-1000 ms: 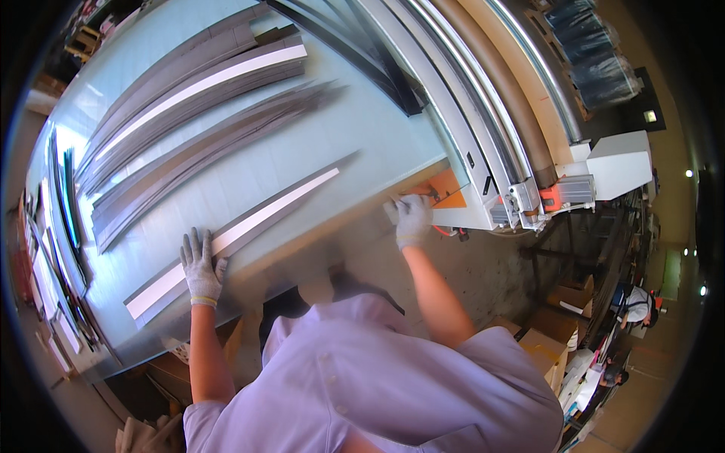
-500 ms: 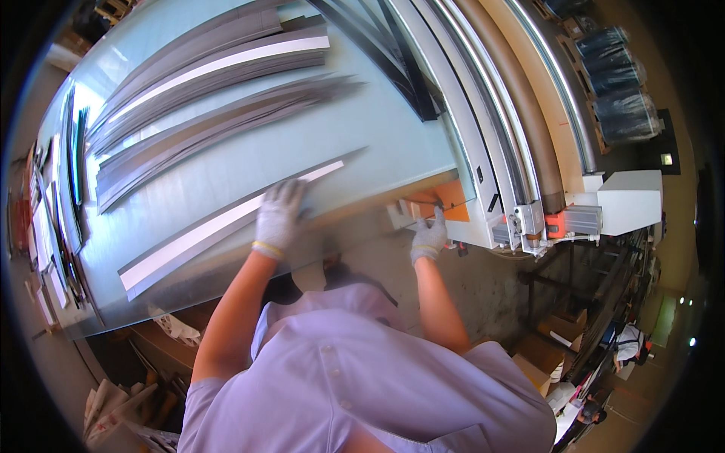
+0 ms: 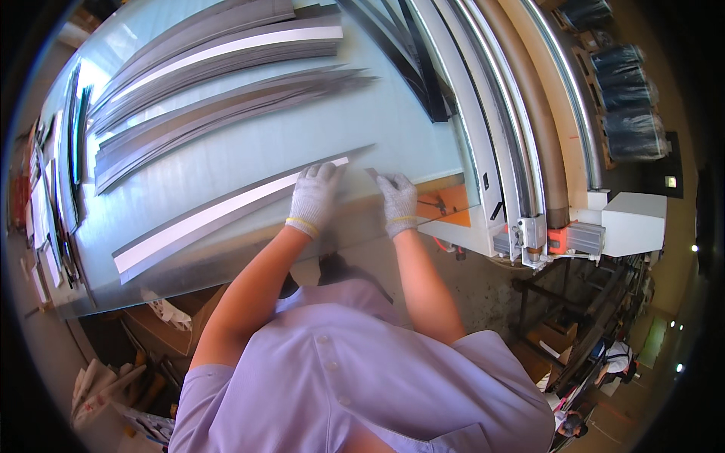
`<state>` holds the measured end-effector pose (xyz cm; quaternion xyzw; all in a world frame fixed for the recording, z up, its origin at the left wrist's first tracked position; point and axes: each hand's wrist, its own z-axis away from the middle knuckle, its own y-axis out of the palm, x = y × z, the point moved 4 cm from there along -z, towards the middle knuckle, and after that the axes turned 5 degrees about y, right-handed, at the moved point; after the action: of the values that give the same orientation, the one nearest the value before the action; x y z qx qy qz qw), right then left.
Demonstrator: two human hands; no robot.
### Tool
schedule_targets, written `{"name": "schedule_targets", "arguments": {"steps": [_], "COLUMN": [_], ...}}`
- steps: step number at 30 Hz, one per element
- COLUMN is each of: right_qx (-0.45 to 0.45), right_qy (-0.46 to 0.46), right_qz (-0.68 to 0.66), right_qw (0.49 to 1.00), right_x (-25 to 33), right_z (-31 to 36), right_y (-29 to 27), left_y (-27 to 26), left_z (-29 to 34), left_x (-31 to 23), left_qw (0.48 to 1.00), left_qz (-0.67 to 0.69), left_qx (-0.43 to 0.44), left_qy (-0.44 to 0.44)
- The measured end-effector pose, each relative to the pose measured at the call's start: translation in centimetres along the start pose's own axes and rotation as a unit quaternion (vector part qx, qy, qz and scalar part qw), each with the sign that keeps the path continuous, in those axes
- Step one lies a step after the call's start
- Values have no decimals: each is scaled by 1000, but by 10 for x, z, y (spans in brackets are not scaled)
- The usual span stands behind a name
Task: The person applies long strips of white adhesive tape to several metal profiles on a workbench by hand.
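My left hand, in a pale knitted glove with a yellow cuff, lies flat with its fingers across a long white strip, near the strip's far right end. Dark grey strip material shows along both sides of the white one and runs to a point beyond my fingers. To the right, over the table's near edge, my gloved right hand is closed. A small, thin grey piece sticks out from its fingertips; its kind is too small to make out.
Grey strip stacks lie across the glass-topped table. Dark bars rest at the back. A machine with long rollers stands at right, an orange tray by its near corner. Wrapped black rolls are beyond; people at far right.
My right hand has moved left from the orange tray toward my left hand, with a small grey piece in its fingers. My left hand has slid right along the white strip.
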<state>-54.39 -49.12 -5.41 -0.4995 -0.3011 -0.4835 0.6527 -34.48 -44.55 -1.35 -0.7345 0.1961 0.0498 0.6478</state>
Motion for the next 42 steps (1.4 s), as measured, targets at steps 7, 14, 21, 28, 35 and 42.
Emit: {"name": "schedule_targets", "arguments": {"steps": [7,14,21,28,35,42], "right_qx": [137,120,-13,-37,-38,-38], "right_qy": [-16,18,-203,-209,-247,-274], "right_qz": [13,-73,170,220,229,184], "right_qw": [990,990,964,952,941,943], "right_x": [55,34,49,44,48,46], "right_z": [28,9,-24,-23,-23,-21], "right_y": [16,38,51,60,59,58], "left_y": [11,-6,22,20,13,17], "left_z": [-2,-4,-9,-12,-21,-19], "left_x": [4,0,-10,1,-4,-3], "left_qw": [824,957,995,997,994,996], "left_qz": [466,207,-38,-6,-12,-16], "left_qx": [23,-72,76,67,98,73], "left_qy": [-320,-192,-61,-36,-48,-41]}}
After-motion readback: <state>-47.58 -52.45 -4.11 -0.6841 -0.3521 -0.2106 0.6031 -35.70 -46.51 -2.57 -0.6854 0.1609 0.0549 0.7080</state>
